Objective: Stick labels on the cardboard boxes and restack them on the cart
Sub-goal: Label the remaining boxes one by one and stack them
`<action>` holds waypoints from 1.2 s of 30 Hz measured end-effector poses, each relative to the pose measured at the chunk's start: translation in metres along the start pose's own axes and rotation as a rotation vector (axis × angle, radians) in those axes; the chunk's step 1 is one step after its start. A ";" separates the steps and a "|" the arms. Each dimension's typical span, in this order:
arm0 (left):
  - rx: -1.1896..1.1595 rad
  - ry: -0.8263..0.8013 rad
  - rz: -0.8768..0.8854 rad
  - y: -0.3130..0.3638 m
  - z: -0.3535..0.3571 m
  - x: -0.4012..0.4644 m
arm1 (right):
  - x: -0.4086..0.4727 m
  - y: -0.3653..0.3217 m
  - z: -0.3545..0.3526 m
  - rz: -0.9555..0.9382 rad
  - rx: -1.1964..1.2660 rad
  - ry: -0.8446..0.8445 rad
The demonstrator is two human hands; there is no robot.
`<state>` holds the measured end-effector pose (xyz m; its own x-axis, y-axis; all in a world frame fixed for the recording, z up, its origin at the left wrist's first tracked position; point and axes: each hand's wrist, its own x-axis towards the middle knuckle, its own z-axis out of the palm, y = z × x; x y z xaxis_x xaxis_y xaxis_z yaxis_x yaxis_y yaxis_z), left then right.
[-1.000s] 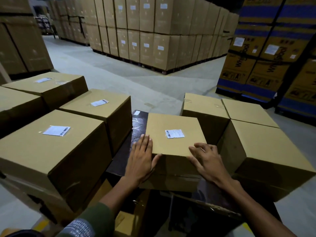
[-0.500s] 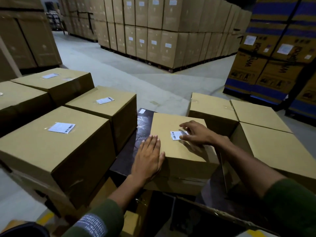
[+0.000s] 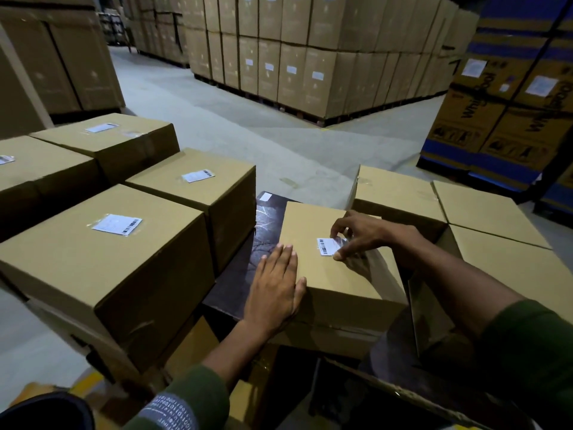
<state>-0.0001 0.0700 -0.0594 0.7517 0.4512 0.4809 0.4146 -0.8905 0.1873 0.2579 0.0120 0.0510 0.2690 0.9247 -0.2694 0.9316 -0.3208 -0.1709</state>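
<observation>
Moved: right hand has gone from the box's near edge to the label, fingertips now pinching its right end.
Left hand: flat, fingers straight, pressing the small box at its near-left corner.
Label: mid-top of that box, long axis left-right, nearer the right hand.
Beyond: labelled boxes left; unlabelled boxes right.
</observation>
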 end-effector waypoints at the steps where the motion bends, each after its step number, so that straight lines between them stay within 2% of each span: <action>1: -0.003 0.001 -0.003 0.000 0.000 0.000 | 0.002 -0.002 -0.002 0.007 -0.007 -0.017; 6: -0.018 0.000 -0.016 0.000 0.000 -0.001 | 0.010 -0.006 -0.011 0.025 -0.023 -0.077; 22: -0.014 -0.014 -0.051 0.004 -0.003 -0.002 | -0.009 -0.015 -0.026 -0.089 -0.054 0.032; 26: -0.001 0.022 -0.050 0.005 -0.004 -0.003 | -0.018 -0.012 -0.031 -0.110 0.033 0.061; 29: -0.007 0.049 -0.057 0.004 -0.004 -0.003 | -0.034 -0.010 -0.036 -0.097 0.273 0.171; 33: -0.002 0.104 -0.018 0.002 -0.003 -0.003 | -0.056 -0.013 -0.015 0.014 1.035 0.442; 35: 0.019 0.114 0.016 -0.003 -0.003 -0.006 | -0.061 -0.011 0.011 0.114 1.204 0.492; 36: 0.030 0.112 0.032 -0.006 -0.003 -0.008 | -0.062 -0.009 0.026 0.157 1.185 0.506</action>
<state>-0.0098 0.0712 -0.0621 0.7036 0.4114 0.5794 0.4073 -0.9016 0.1456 0.2267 -0.0480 0.0450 0.6590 0.7518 -0.0219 0.1694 -0.1768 -0.9696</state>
